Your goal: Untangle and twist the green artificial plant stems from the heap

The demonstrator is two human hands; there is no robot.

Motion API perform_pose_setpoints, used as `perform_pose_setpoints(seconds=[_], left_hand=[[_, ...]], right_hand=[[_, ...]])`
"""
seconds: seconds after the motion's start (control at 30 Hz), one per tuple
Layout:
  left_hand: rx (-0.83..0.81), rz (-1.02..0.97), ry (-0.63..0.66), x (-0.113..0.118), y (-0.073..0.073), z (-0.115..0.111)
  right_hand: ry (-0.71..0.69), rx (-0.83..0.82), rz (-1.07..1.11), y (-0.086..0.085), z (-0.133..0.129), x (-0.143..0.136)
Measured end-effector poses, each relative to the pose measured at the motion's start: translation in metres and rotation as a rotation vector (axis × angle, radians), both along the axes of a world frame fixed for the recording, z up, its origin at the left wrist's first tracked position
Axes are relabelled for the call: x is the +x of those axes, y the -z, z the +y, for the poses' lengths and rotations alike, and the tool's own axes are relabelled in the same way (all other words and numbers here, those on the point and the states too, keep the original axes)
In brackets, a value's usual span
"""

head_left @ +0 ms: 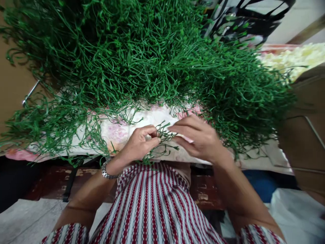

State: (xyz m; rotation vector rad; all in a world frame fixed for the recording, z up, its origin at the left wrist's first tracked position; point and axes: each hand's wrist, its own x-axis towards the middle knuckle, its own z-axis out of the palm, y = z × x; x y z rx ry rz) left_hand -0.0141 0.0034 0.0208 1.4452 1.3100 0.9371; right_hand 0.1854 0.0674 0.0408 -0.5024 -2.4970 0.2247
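My left hand (pixel 143 144), with a metal watch on its wrist, pinches a small green plastic sprig (pixel 165 135) between thumb and index finger. The sprig's thin forked stems fan out toward the right. Close beside them is my right hand (pixel 199 139), slightly blurred, its thumb and fingers apart and pointing at the stem tips. I see nothing held in it; whether a fingertip touches a stem is hard to make out. Both hands are over the front edge of a table covered with a flowered cloth (pixel 118 130).
A large heap of green sprigs (pixel 137 54) covers the back of the table, with looser sprigs (pixel 58 125) at left. Cardboard boxes (pixel 304 101) flank the right side. Pale yellow petals (pixel 299 57) and a black bag (pixel 248 23) are behind. A white plastic bag (pixel 294 213) is lower right.
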Motion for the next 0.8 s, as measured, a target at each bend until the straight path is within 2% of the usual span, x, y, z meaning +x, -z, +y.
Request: perform_pose_setpoints(seconds=[0.07, 0.23, 0.37, 0.47, 0.63, 0.8], left_hand=[[0.015, -0.021, 0.055, 0.0, -0.002, 0.0], [-0.032, -0.102, 0.043, -0.003, 0.002, 0.001], [-0.061, -0.07, 0.1, -0.004, 0.005, 0.003], [0.01, 0.0, 0.059, -0.003, 0.004, 0.003], [0.213, 0.036, 0.019, -0.003, 0.004, -0.001], [0.201, -0.028, 0.038, -0.001, 0.006, -0.001]], right_hand=[[-0.104, -0.076, -0.015, 0.01, -0.004, -0.015], [-0.124, -0.126, 0.099, 0.026, -0.001, -0.02], [-0.117, -0.057, 0.062, 0.028, -0.001, -0.017], [-0.084, -0.053, 0.043, 0.025, -0.002, -0.015], [-0.117, -0.284, 0.138, 0.026, -0.007, -0.014], [-0.099, -0.476, 0.225, 0.033, -0.012, -0.016]])
